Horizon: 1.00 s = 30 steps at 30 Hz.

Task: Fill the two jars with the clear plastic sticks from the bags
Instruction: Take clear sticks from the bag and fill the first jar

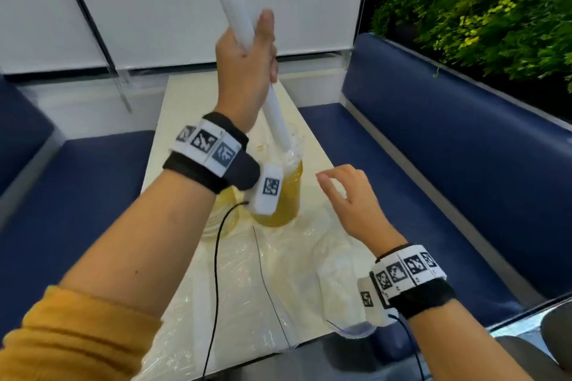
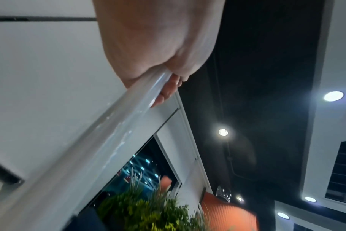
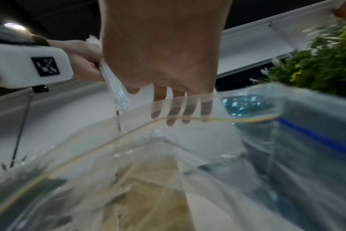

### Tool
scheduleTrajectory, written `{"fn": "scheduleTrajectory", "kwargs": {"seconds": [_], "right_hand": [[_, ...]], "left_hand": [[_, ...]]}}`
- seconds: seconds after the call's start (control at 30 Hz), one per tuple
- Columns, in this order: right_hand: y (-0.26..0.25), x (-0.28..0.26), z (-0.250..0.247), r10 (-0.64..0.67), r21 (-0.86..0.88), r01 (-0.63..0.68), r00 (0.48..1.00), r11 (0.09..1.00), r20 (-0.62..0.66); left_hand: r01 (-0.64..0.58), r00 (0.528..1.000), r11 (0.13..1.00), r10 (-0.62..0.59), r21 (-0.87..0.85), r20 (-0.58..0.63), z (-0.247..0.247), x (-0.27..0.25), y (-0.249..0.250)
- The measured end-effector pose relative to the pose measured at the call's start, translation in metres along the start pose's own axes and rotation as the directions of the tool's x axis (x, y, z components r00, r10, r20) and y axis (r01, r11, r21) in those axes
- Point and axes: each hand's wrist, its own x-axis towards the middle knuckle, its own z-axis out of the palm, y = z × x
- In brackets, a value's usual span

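My left hand [image 1: 247,56] is raised above the table and grips a bundle of clear plastic sticks [image 1: 238,15] around its middle. The bundle slants down, and its lower end [image 1: 280,133] reaches the mouth of a yellow-tinted jar [image 1: 286,195]. A second jar [image 1: 224,219] stands left of it, mostly hidden by my left wrist. In the left wrist view the sticks [image 2: 113,132] run out from under my palm. My right hand [image 1: 349,195] hovers to the right of the jars, fingers relaxed and holding nothing. A clear plastic bag [image 1: 337,281] lies under it; this bag [image 3: 207,156] fills the right wrist view.
A narrow cream table [image 1: 185,120] carries the jars and crumpled clear bags [image 1: 247,288]. Blue bench seats [image 1: 448,164] run along both sides. Green plants [image 1: 495,9] stand behind the right bench. Thin black cables [image 1: 216,272] hang from my wrists.
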Motion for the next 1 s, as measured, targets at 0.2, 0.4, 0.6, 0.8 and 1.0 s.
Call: {"fn": "scheduleTrajectory", "kwargs": {"seconds": [0.2,0.4,0.6,0.8,1.0], "right_hand": [[0.018,-0.013,-0.006,0.122,-0.156,-0.087,0.966,0.984,0.228],[0.023,-0.025,-0.007,0.172,-0.147,-0.123,0.901,0.981,0.397],[0.016,-0.018,-0.004,0.114,-0.179,-0.053,0.929,0.982,0.352],[-0.013,0.022,-0.009,-0.112,-0.192,0.145,0.978,0.971,0.175],[-0.074,0.075,-0.010,-0.295,-0.224,0.299,0.954,0.928,0.052]], "left_hand": [[-0.085,0.995,0.983,0.094,0.161,-0.045,-0.009,0.031,-0.017],[0.091,0.996,0.957,-0.090,0.276,-0.017,-0.017,0.023,-0.084],[0.230,0.949,0.857,-0.303,0.462,0.090,-0.022,0.005,-0.124],[0.026,0.890,0.410,-0.426,0.912,0.166,-0.031,-0.007,-0.136],[0.014,0.937,0.643,-0.276,0.766,0.214,-0.043,-0.013,-0.121]]}}
